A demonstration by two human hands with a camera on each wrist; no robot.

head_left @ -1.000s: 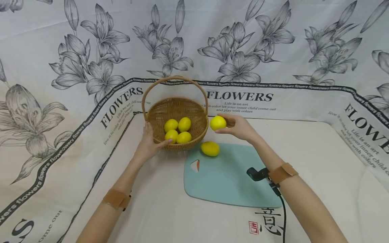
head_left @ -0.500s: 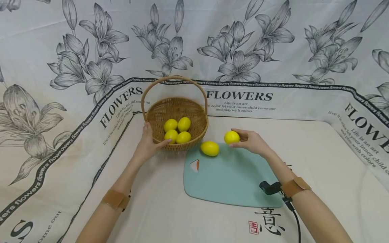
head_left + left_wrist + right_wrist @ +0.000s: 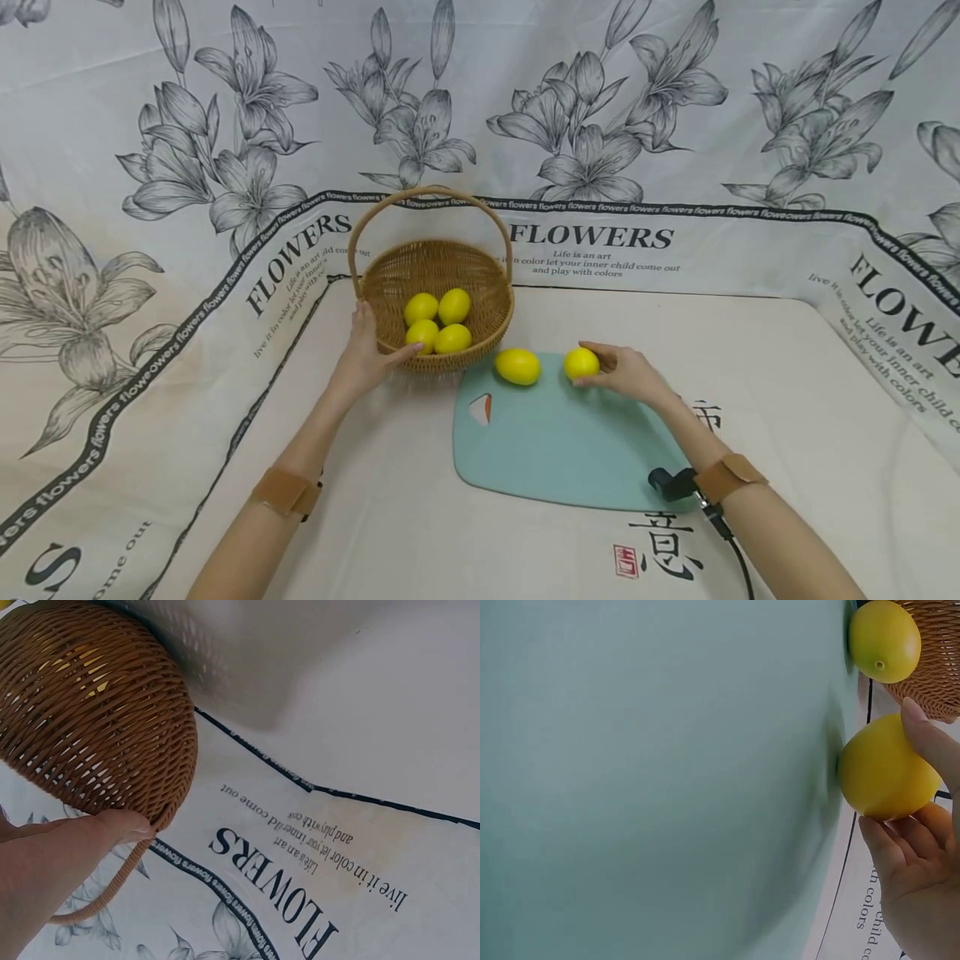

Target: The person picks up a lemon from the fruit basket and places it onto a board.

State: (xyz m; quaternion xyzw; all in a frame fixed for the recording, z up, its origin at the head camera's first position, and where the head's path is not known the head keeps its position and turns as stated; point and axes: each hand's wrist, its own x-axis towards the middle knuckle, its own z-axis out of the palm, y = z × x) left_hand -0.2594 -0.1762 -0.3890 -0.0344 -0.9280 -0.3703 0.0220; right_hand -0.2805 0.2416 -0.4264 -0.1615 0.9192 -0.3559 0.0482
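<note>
Left hand on a wicker basket, right hand around a yellow lemon.
Right of the basket, thumb and fingers pinch it, parted to its width, at a blue-green board; a loose lemon sits nearer. The left hand grips the basket's side; 4 lemons lie inside.
</note>
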